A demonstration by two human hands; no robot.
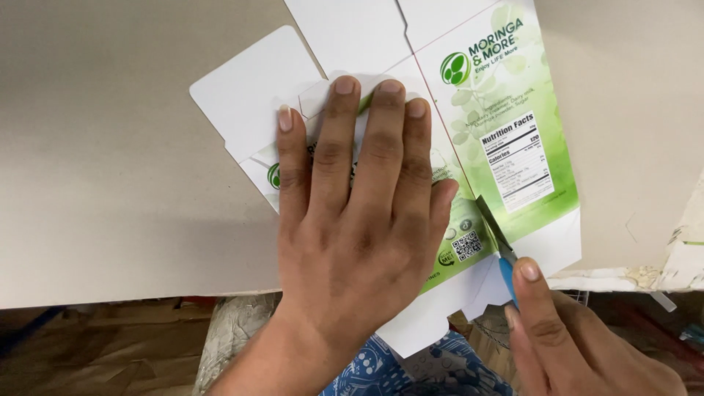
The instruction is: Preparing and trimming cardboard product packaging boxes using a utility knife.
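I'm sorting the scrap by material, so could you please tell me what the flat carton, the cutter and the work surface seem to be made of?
Carton: thin printed paperboard, smooth and slightly glossy, with white unprinted flaps and crisp fold lines.
Cutter, in the right hand: blue handle, probably plastic; dark blade, likely metal.
Work surface: matte beige board, seemingly greyboard; its torn right edge shows fibrous layers.
The left hand presses the carton flat.

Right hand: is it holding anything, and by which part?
The right hand holds a blue-handled blade tool by its handle, forefinger along the top. The left hand only presses flat on the carton.
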